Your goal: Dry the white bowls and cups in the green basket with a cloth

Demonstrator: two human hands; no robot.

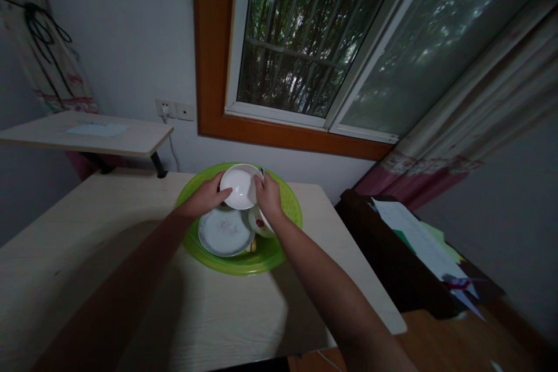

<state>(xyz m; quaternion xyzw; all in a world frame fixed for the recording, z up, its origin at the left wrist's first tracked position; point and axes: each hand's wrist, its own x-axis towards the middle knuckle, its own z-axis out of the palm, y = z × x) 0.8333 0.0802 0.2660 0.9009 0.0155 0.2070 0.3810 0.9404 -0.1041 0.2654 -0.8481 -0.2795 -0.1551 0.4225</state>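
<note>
A pale wooden table [218, 317] fills the foreground beneath a barred-looking window [314, 29] framed in orange-brown wood, with greenery beyond the glass and a pale curtain [479, 99], pink toward its hem, hanging to the right. At left, a small raised shelf [143, 132] stands on dark legs over the tabletop, a sheet of paper [96, 129] lying on it. A bright green basin [293, 203] sits near the table's far edge, holding a round, pale plate [226, 232]. Above the plate, over the basin, a white bowl [239, 186] is tilted with its inside toward the camera; a second bowl [256, 217], marked with red, rests in the basin at the plate's right. The left hand [210, 193] and the right hand [269, 195] grasp the white bowl from opposite sides, thumbs over its rim. A small yellowish object [251, 246], too indistinct to identify, shows at the plate's lower right edge
</note>
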